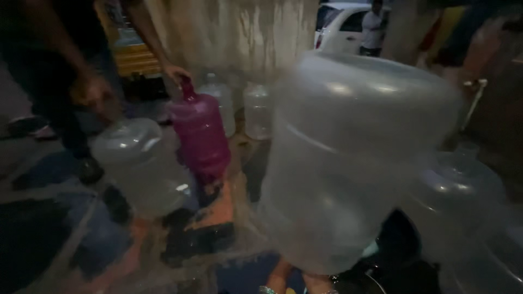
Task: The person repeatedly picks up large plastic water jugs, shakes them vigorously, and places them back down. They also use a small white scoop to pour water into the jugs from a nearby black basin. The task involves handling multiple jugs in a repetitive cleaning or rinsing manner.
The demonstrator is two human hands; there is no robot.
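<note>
A large clear water jug point(348, 158) fills the middle of the view, lifted, tilted and blurred. At the bottom edge, my left hand point(278, 280) and my right hand point(316, 284) show just under its lower end and appear to grip it there; the fingers are mostly hidden. To the left, another person's hand point(177, 73) holds a magenta jug point(200, 133) by its neck. That person's other hand point(92, 92) hovers over a clear jug point(139, 163) leaning on the ground.
Two more clear jugs point(259, 109) stand at the back against a pale wall point(239, 32). Another clear jug point(463, 201) sits at the right. A white car point(338, 24) and a standing person point(373, 27) are in the far background. The ground looks wet and dark.
</note>
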